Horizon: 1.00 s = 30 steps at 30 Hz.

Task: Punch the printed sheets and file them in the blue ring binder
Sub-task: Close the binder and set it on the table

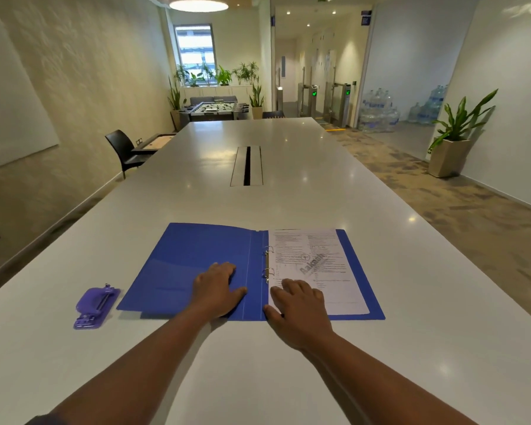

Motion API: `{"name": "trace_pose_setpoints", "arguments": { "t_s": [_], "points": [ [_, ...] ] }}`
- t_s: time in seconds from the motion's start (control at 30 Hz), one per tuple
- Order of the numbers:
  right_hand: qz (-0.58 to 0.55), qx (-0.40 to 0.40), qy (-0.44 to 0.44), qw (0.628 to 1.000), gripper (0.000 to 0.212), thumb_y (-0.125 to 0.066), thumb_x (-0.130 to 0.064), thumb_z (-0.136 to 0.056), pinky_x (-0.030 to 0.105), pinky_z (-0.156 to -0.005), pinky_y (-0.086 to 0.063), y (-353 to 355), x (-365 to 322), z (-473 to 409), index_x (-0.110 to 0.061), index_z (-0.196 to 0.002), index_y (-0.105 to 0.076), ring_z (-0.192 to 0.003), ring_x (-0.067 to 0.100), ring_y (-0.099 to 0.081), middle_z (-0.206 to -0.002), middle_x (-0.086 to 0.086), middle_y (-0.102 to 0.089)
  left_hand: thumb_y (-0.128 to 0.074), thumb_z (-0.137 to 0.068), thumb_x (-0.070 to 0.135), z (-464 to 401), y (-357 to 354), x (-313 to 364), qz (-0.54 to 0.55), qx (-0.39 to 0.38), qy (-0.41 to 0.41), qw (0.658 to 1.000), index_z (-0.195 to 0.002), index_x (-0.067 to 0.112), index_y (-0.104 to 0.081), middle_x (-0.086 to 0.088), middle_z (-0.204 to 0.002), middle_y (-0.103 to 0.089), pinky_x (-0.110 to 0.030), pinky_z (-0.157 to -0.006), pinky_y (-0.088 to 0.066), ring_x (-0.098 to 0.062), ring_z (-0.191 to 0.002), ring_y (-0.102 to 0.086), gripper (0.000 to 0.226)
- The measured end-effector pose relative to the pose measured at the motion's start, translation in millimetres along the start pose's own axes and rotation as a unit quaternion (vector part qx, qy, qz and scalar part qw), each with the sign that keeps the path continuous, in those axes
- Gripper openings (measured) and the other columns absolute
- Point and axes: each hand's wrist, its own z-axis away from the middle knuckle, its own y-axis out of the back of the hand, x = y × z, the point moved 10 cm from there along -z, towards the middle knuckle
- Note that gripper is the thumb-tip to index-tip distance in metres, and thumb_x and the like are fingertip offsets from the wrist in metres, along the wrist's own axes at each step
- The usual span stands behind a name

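Blue ring binder [196,265] lies open flat on the white table [288,167], near its front edge, centred before the person. Printed sheets [316,259] sit on the right half, threaded on the two metal rings [269,262] at the spine; blue cover shows beyond the sheets' right and near edges.

Left hand [216,288]: flat, fingers relaxed, pressing the left inside cover just beside the spine; grasps nothing. Right hand [298,305]: fingers spread, resting on the near left corner of the sheets, thumb at the binder's front edge; nothing gripped.

Purple hole punch [95,305] on the table left of the binder, close to its near left corner, not touching.

Cable slot [246,165] in the tabletop beyond the binder, well apart. Bare table surface on the right of the binder and ahead of it. Black chair [124,150] beside the left table edge, far off. Potted plant [455,139] by the right wall; water bottles [379,113] stacked in the far background.
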Motion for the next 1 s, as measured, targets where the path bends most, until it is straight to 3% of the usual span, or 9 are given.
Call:
{"name": "trace_pose_setpoints", "arguments": {
  "t_s": [0.07,0.17,0.33,0.47,0.57,0.7,0.83,1.0],
  "points": [
    [-0.001,-0.001,0.0,1.0,0.051,-0.03,-0.066,-0.093,0.044,-0.106,-0.038,-1.8,0.4,0.3,-0.032,-0.124,-0.053,-0.129,0.021,-0.045,-0.138,-0.008,-0.053,-0.06,-0.086,0.067,-0.9,6.9,-21.8,-0.032,-0.007,0.053,0.998,-0.134,0.024,-0.052,0.001,-0.142,-0.053,-0.046,-0.109,-0.036,-0.025,-0.135,-0.046,0.065],
    [0.0,-0.002,0.0,1.0,0.053,-0.028,-0.067,-0.094,0.045,-0.108,-0.038,-3.3,1.3,0.4,-0.033,-0.127,-0.052,-0.132,0.021,-0.046,-0.141,-0.009,-0.053,-0.047,-0.081,0.082,0.0,14.7,-62.4,-0.062,-0.041,0.151,0.986,-0.147,0.028,-0.041,-0.002,-0.165,-0.027,-0.056,-0.117,-0.024,-0.034,-0.152,-0.02,0.085],
    [-0.004,0.002,0.0,1.0,0.053,-0.03,-0.067,-0.094,0.044,-0.108,-0.038,-2.2,1.2,0.6,-0.033,-0.125,-0.054,-0.131,0.02,-0.047,-0.141,-0.01,-0.054,-0.037,-0.077,0.091,9.4,37.9,-113.6,-0.057,-0.061,0.258,0.962,-0.157,0.031,-0.02,-0.012,-0.169,-0.001,-0.066,-0.117,-0.009,-0.043,-0.153,0.003,0.102],
    [-0.005,0.009,-0.001,1.0,0.052,-0.029,-0.068,-0.093,0.043,-0.106,-0.04,-1.1,0.8,1.1,-0.033,-0.121,-0.055,-0.127,0.018,-0.049,-0.138,-0.011,-0.056,-0.039,-0.077,0.089,15.6,52.8,-142.0,-0.03,-0.065,0.304,0.95,-0.156,0.03,-0.021,-0.015,-0.166,-0.011,-0.067,-0.116,-0.013,-0.046,-0.148,-0.015,0.101],
    [-0.002,0.016,0.001,1.0,0.051,-0.028,-0.068,-0.092,0.043,-0.105,-0.041,-0.3,0.3,1.3,-0.033,-0.119,-0.055,-0.124,0.019,-0.05,-0.136,-0.011,-0.057,-0.049,-0.076,0.083,14.9,60.4,-157.2,0.023,-0.055,0.323,0.944,-0.151,0.025,-0.031,-0.015,-0.153,-0.034,-0.06,-0.113,-0.03,-0.043,-0.138,-0.037,0.097],
    [-0.004,0.014,0.003,1.0,0.053,-0.027,-0.069,-0.092,0.044,-0.105,-0.042,-2.4,1.6,0.9,-0.032,-0.119,-0.054,-0.124,0.019,-0.051,-0.136,-0.01,-0.058,-0.063,-0.08,0.05,8.5,92.4,-149.3,0.045,-0.022,0.295,0.954,-0.134,0.016,-0.049,-0.013,-0.128,-0.06,-0.046,-0.094,-0.05,-0.038,-0.112,-0.059,0.066],
    [-0.001,0.009,-0.001,1.0,0.052,-0.027,-0.07,-0.092,0.045,-0.107,-0.042,-4.5,3.7,-0.5,-0.033,-0.118,-0.053,-0.125,0.019,-0.052,-0.137,-0.011,-0.057,-0.062,-0.085,0.023,-1.6,133.0,-125.9,-0.029,-0.014,0.262,0.965,-0.128,0.011,-0.052,-0.015,-0.125,-0.058,-0.04,-0.081,-0.047,-0.037,-0.109,-0.061,0.046],
    [-0.01,0.017,0.001,1.0,0.047,-0.029,-0.07,-0.092,0.043,-0.103,-0.043,-3.3,3.6,-0.8,-0.033,-0.109,-0.053,-0.118,0.018,-0.053,-0.128,-0.012,-0.06,-0.059,-0.089,0.011,-16.9,179.1,-80.3,-0.031,0.006,0.183,0.983,-0.122,0.004,-0.058,-0.019,-0.12,-0.062,-0.042,-0.085,-0.05,-0.038,-0.107,-0.062,0.033]
  ]
}}
